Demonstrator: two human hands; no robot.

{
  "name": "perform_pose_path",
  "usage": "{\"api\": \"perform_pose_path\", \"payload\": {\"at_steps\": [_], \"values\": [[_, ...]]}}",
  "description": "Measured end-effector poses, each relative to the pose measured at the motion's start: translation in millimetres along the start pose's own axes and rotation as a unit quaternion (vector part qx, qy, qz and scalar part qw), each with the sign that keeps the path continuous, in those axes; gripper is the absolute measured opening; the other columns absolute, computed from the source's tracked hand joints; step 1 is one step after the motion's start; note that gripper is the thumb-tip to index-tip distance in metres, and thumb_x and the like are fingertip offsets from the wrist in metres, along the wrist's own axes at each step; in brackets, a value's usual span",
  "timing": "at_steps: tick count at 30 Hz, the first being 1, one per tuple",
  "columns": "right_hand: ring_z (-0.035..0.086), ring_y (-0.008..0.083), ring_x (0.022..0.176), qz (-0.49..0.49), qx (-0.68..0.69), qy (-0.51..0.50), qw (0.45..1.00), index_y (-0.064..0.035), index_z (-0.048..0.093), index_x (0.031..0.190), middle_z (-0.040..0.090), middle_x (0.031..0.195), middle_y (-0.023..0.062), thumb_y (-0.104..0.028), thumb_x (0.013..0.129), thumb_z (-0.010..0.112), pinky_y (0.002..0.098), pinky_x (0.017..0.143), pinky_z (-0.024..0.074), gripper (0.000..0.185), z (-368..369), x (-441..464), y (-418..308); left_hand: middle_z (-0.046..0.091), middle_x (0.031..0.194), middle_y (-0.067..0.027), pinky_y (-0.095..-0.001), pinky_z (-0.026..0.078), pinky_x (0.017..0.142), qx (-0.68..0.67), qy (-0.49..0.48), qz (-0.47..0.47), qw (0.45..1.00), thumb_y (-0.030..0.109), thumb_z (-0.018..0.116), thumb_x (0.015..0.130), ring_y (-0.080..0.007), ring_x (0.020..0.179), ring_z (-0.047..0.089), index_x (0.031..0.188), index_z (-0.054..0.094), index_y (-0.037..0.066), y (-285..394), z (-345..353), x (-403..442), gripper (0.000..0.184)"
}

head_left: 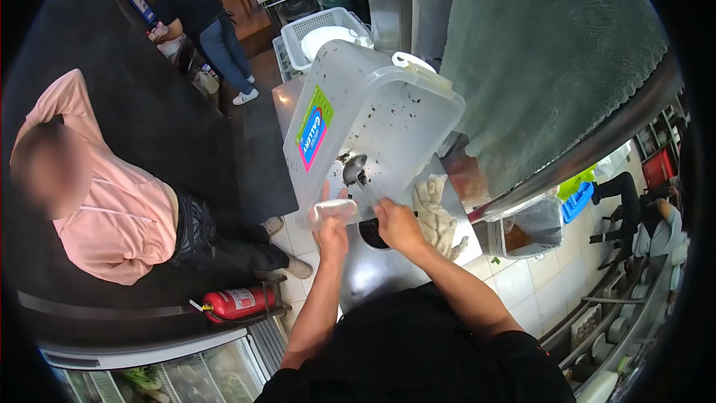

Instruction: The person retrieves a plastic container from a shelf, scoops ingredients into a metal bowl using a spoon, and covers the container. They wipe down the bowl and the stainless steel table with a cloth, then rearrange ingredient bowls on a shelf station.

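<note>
A large clear plastic bin [380,116] with a colourful label is tipped up over a metal counter, its opening facing me. Dark bits cling to its inner walls. My left hand [330,227] is at the bin's lower left edge, fingers wrapped round its white latch handle [335,212]. My right hand [397,222] is closed round the handle of a spoon or scoop [354,169], whose head lies inside the bin among dark bits. Below the bin, between my hands, is a round dark container [373,233], partly hidden. A beige cloth [434,216] lies right of my right hand.
A person in pink [119,205] stands at the left; another in black [194,11] bends at the back. White baskets [324,26] stand behind the bin. A red extinguisher [239,303] is lower left, a lined waste bin [526,231] right. Another person sits far right.
</note>
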State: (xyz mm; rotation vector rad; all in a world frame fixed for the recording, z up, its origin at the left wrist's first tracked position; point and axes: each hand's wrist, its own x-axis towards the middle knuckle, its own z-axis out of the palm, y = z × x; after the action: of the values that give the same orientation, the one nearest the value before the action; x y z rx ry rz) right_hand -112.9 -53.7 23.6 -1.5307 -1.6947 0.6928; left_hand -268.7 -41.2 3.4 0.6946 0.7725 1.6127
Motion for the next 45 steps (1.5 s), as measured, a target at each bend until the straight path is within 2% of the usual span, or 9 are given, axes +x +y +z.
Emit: {"api": "perform_pose_path", "payload": {"at_steps": [1, 3, 16, 18, 19, 21, 26, 36, 45], "values": [[0.056, 0.0460, 0.061, -0.011, -0.010, -0.005, 1.000, -0.0009, 0.053, 0.080, 0.056, 0.061, 0.0252, -0.012, 0.087, 0.053, 0.0517, 0.054, 0.0438, 0.014, -6.4, -11.4, 0.3, 0.024, 0.147, -0.0183, -0.0528, 0.046, 0.094, -0.001, 0.003, -0.004, 1.000, 0.000, 0.043, 0.068, -0.0415, 0.122, 0.042, 0.145, -0.006, 0.019, -1.7, 0.7, -0.1, 0.093], [0.056, 0.0456, 0.060, 0.010, 0.006, -0.032, 0.999, -0.0011, 0.053, 0.080, 0.055, 0.060, 0.0250, -0.012, 0.087, 0.054, 0.0511, 0.053, 0.0437, 0.013, -18.7, -37.6, 1.9, 0.028, 0.144, -0.0140, -0.0452, 0.049, 0.092, -0.040, 0.042, 0.001, 0.998, -0.001, 0.048, 0.069, -0.0376, 0.123, 0.043, 0.131, 0.035, 0.004, -4.4, -2.7, -4.7, 0.064], [0.057, 0.0417, 0.053, -0.040, -0.031, -0.019, 0.999, -0.0009, 0.053, 0.080, 0.053, 0.054, 0.0233, -0.012, 0.087, 0.055, 0.0488, 0.046, 0.0430, 0.014, -66.4, -49.4, -27.9, 0.027, 0.146, -0.0136, -0.0502, 0.046, 0.093, -0.030, 0.003, 0.010, 0.999, -0.004, 0.048, 0.073, -0.0367, 0.124, 0.042, 0.135, 0.033, 0.003, -1.2, 8.5, -3.0, 0.064], [0.057, 0.0423, 0.054, -0.043, -0.058, 0.013, 0.997, 0.0000, 0.054, 0.081, 0.054, 0.056, 0.0245, -0.014, 0.088, 0.053, 0.0496, 0.048, 0.0439, 0.016, -51.6, -13.9, -28.2, 0.024, 0.147, -0.0188, -0.0532, 0.046, 0.094, 0.030, -0.010, 0.004, 0.999, 0.000, 0.045, 0.070, -0.0429, 0.122, 0.041, 0.144, -0.007, 0.016, -2.0, 10.0, -4.9, 0.092], [0.058, 0.0426, 0.056, -0.037, -0.064, 0.018, 0.997, 0.0003, 0.055, 0.081, 0.055, 0.057, 0.0247, -0.014, 0.088, 0.052, 0.0500, 0.049, 0.0449, 0.016, -39.2, 3.9, -21.4, 0.024, 0.147, -0.0188, -0.0532, 0.046, 0.094, 0.031, -0.017, 0.003, 0.999, 0.000, 0.045, 0.070, -0.0429, 0.122, 0.041, 0.144, -0.007, 0.016, -1.7, 11.6, -6.4, 0.092], [0.059, 0.0429, 0.057, -0.031, -0.072, 0.027, 0.997, 0.0006, 0.055, 0.082, 0.056, 0.058, 0.0249, -0.014, 0.087, 0.052, 0.0503, 0.051, 0.0459, 0.015, -16.1, 22.5, -11.7, 0.027, 0.146, -0.0142, -0.0492, 0.047, 0.093, -0.007, -0.007, -0.013, 1.000, -0.003, 0.048, 0.072, -0.0368, 0.125, 0.041, 0.137, 0.030, 0.003, -2.3, 15.2, -8.4, 0.067], [0.059, 0.0425, 0.058, 0.001, -0.186, -0.011, 0.983, -0.0010, 0.054, 0.083, 0.056, 0.058, 0.0241, -0.013, 0.087, 0.053, 0.0503, 0.052, 0.0472, 0.012, 4.5, 21.4, -0.2, 0.029, 0.145, -0.0147, -0.0480, 0.048, 0.092, 0.000, 0.006, 0.003, 1.000, -0.001, 0.048, 0.070, -0.0383, 0.123, 0.043, 0.135, 0.031, 0.002, -6.0, 8.0, -5.8, 0.067], [0.056, 0.0388, 0.047, -0.002, -0.108, -0.098, 0.989, -0.0023, 0.052, 0.077, 0.053, 0.050, 0.0196, -0.013, 0.087, 0.054, 0.0484, 0.044, 0.0443, 0.015, -65.0, -87.2, -0.4, 0.032, 0.141, -0.0127, -0.0495, 0.048, 0.091, 0.023, 0.056, 0.013, 0.998, 0.001, 0.052, 0.070, -0.0353, 0.120, 0.046, 0.135, 0.032, 0.007, -11.2, -19.1, 5.8, 0.068], [0.055, 0.0413, 0.050, -0.020, -0.035, 0.023, 0.999, -0.0018, 0.054, 0.074, 0.052, 0.051, 0.0208, -0.012, 0.086, 0.058, 0.0469, 0.045, 0.0432, 0.016, -104.0, -53.1, -40.0, 0.024, 0.147, -0.0150, -0.0538, 0.047, 0.091, -0.020, 0.063, 0.009, 0.998, 0.001, 0.050, 0.070, -0.0378, 0.120, 0.045, 0.144, 0.006, 0.017, 4.3, 4.1, 6.8, 0.087]]}}
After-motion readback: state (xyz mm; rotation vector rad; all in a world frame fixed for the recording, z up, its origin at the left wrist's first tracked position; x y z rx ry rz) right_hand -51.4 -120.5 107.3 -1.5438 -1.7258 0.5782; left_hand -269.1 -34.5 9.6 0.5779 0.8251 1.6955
